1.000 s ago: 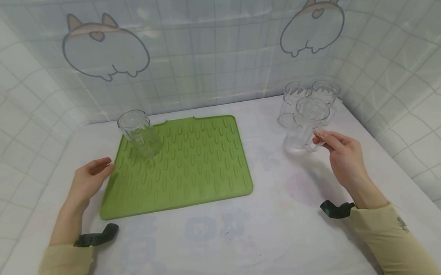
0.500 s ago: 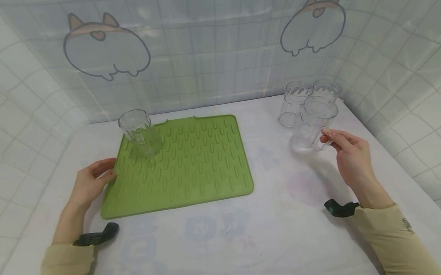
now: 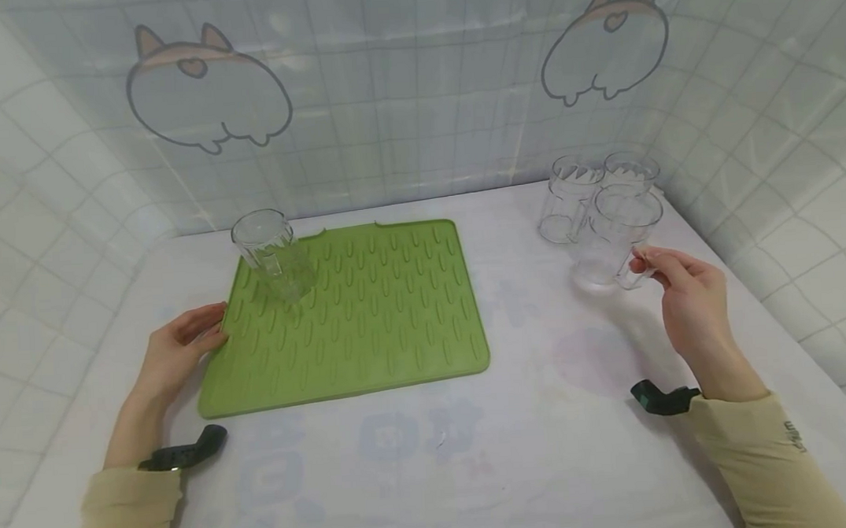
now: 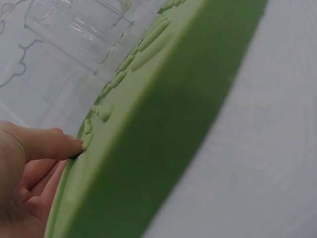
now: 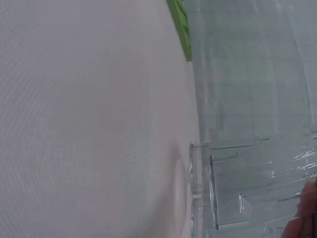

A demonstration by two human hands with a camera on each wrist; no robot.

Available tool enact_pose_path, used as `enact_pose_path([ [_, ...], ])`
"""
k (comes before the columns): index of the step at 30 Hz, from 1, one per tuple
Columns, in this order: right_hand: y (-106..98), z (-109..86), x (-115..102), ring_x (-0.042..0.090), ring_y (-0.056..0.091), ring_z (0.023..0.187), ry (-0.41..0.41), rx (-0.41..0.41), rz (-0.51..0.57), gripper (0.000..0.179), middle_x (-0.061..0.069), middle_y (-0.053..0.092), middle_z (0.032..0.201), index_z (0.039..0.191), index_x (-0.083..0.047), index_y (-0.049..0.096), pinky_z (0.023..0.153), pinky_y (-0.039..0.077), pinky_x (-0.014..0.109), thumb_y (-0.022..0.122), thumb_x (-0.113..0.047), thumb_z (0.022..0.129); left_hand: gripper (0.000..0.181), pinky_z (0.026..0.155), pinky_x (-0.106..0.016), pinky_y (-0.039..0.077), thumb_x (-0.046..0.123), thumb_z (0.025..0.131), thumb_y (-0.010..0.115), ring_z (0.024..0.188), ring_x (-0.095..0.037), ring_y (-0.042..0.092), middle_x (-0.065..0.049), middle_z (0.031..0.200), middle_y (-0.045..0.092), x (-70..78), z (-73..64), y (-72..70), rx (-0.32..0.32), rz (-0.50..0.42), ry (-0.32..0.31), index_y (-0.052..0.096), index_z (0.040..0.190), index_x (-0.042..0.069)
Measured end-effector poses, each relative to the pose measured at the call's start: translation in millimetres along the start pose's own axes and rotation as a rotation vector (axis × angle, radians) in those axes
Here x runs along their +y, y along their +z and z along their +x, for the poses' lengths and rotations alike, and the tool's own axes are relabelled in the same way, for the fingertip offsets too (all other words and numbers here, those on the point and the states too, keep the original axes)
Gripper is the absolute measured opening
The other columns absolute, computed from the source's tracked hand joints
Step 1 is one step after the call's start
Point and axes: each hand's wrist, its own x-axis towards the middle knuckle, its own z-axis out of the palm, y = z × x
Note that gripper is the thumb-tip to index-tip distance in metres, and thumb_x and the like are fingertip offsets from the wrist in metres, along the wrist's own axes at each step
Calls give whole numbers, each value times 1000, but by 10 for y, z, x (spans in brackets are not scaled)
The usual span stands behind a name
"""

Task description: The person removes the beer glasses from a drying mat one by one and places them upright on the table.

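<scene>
My left hand (image 3: pixel 183 347) pinches the left edge of a green ridged drying mat (image 3: pixel 369 329). In the left wrist view, the thumb (image 4: pixel 57 144) lies on top of the mat's rim. Toward the mat's back left corner stands a clear glass mug (image 3: pixel 270 251). At the right, my right hand (image 3: pixel 686 292) pinches the handle of another clear mug (image 3: pixel 623 224), which is upright. Whether its base touches the table cannot be made out. In the right wrist view, only part of the fingers (image 5: pixel 304 208) shows, beside the see-through mug wall.
Two more clear mugs, a left one (image 3: pixel 562 203) and a right one (image 3: pixel 631 168), stand close behind the held mug. White cloth (image 3: pixel 439 468) covers the table. A tile-patterned sheet (image 3: pixel 416 99) forms the back and side walls.
The right hand has moved the mug a little to the right, close in front of the other two. My left hand has come to the mat's edge and now grips it.
</scene>
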Motion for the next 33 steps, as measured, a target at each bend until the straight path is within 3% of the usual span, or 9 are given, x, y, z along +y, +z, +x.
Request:
enact_pose_path([
  [7, -22, 30, 1, 18, 62, 73, -21, 108, -32, 20, 8, 70, 78, 98, 11, 68, 85, 46, 23, 62, -6, 90, 55, 85, -1, 42, 25, 90, 64, 117, 3, 49, -9, 141, 48, 14, 11, 13, 12, -19, 12, 44, 139, 9],
  [13, -53, 72, -3, 19, 63, 69, -12, 185, -1, 17, 9, 70, 79, 93, 11, 69, 81, 47, 24, 62, -5, 89, 55, 85, -3, 44, 18, 89, 65, 111, 7, 52, -7, 140, 49, 21, 20, 21, 12, -92, 29, 44, 138, 5],
  [22, -95, 104, -21, 17, 62, 68, 44, 285, -35, 20, 5, 71, 76, 93, 6, 71, 79, 45, 21, 65, -12, 89, 55, 86, -1, 42, 25, 89, 65, 117, 2, 49, -7, 140, 48, 3, 1, 23, 13, -38, 13, 45, 138, 9],
  [33, -170, 154, -44, 19, 61, 59, 62, 396, 40, 19, 9, 69, 66, 87, 7, 71, 68, 45, 22, 65, -10, 88, 55, 86, -2, 42, 25, 89, 66, 117, 2, 49, -5, 140, 49, -22, 3, 13, 17, -48, 6, 46, 138, 9],
])
